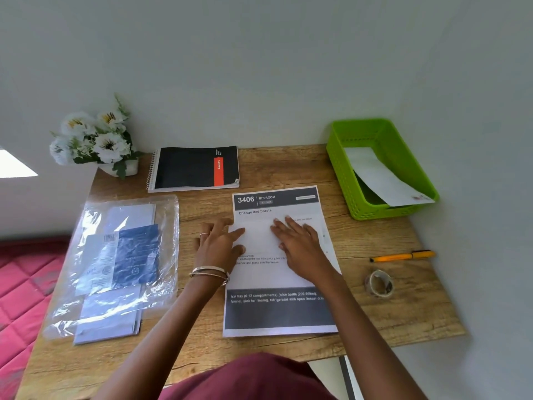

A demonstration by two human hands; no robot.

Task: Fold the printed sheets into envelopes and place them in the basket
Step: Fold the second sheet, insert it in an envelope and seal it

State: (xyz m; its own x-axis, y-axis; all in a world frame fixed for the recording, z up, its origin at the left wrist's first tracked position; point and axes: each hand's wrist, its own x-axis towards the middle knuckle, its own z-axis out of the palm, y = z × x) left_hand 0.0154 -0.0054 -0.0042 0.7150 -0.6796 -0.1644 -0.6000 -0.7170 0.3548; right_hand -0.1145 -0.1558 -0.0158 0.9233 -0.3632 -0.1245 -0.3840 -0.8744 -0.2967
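While both hands lie flat, left hand point(220, 245), right hand point(298, 245), apparently pressing printed sheet point(277, 284).

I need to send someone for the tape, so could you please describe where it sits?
On the wooden desk, look along the right side, nearer than the green basket. The tape roll stands just nearer than the orange pen: a small clear ring, the only round thing there.

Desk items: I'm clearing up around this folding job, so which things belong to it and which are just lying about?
Belongs to the job:
printed sheet under both hands
left hand
right hand
pack of envelopes
green basket, one envelope in it

Lying about:
notebook
flowers
pen
tape roll
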